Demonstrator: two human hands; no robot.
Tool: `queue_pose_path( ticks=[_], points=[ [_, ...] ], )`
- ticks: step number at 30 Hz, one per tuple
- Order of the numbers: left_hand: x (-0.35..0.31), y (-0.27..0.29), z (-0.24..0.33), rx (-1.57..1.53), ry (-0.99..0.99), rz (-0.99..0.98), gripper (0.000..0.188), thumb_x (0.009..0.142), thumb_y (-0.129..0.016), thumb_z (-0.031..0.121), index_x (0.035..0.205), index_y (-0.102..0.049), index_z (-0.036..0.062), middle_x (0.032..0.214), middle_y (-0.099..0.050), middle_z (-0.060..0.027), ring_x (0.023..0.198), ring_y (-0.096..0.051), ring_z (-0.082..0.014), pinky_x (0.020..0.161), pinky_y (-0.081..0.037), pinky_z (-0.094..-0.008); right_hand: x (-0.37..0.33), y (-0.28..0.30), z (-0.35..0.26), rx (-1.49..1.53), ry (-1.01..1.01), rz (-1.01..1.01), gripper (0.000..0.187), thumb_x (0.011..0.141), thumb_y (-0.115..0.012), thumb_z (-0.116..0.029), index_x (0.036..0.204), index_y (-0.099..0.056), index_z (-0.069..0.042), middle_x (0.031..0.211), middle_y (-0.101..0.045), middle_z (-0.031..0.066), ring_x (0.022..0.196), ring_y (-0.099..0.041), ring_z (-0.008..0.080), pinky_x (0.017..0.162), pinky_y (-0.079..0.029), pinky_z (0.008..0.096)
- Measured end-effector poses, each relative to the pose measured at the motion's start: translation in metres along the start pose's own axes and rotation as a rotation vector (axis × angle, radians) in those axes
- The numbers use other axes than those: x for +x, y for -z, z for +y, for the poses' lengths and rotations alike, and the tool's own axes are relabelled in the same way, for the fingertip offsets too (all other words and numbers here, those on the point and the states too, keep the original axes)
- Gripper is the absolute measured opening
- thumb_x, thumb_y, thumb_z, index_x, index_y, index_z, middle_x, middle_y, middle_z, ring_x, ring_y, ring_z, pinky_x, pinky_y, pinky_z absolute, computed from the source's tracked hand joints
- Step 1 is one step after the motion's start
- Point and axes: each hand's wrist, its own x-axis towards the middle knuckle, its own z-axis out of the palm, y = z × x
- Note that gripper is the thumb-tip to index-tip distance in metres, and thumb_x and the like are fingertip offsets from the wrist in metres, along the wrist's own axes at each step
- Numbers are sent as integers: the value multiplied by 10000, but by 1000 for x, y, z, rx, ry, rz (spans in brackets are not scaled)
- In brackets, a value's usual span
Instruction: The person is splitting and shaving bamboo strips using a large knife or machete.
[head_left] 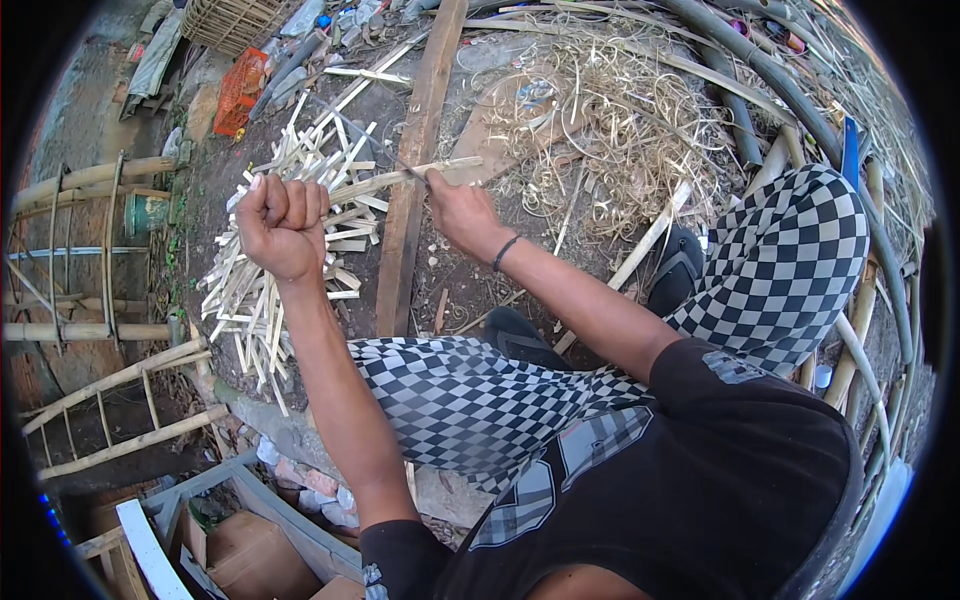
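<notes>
My left hand (283,228) is closed in a fist, raised over the pile of split bamboo sticks (255,335). A pale bamboo strip (385,180) runs from beside that fist across a long brown wooden plank (393,285); the part within the fist is hidden. My right hand (462,212), with a dark band at the wrist, is closed round the handle end of a long thin knife (365,135). Its dark blade slants up and left over the plank, crossing the strip close to my right fingers. The knife's handle is covered by the hand.
Curly bamboo shavings (625,130) heap up beyond my right hand. Bamboo poles (770,75) lie along the right side. An orange plastic crate (240,92) and a woven basket (228,22) stand far left. Bamboo ladders (125,410) and a wooden frame with cardboard (250,555) are at the left.
</notes>
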Motion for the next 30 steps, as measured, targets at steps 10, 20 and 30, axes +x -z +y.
queue_pose_path(
  ticks=[10,20,30],
  points=[
    [5,1,-2,44,12,32,432,950,-407,272,571,-230,168,475,-146,41,469,-98,-107,506,-176,-311,8,-32,50,-63,-240,34,237,896,-471,-79,1109,-521,13,813,-666,278,779,-664,457,712,-523,566],
    [18,15,1,-176,-31,-59,535,967,-470,485,571,-300,167,452,-184,46,461,-125,-100,508,-172,-285,-22,-73,172,-178,-412,61,253,903,-518,-173,1051,-561,28,809,-676,267,797,-678,433,748,-537,524],
    [28,13,-1,-253,-147,-6,612,995,-412,569,553,-248,177,444,-175,34,438,-116,-112,485,-147,-300,-18,-18,94,325,-511,6,299,914,-502,-178,1107,-582,35,922,-675,280,901,-658,448,844,-515,516]
  ],
)
